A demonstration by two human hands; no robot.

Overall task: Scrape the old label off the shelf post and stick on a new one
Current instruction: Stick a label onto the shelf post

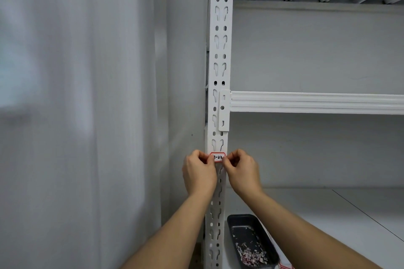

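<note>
On the shelf post (218,72), just below the beam bracket, left hand (200,172) and right hand (242,171) each pinched an end of the new red-bordered label (218,157). Scrapings lay in dark tray (251,240). Sticking step underway; next: press flat, smooth outward.
</note>
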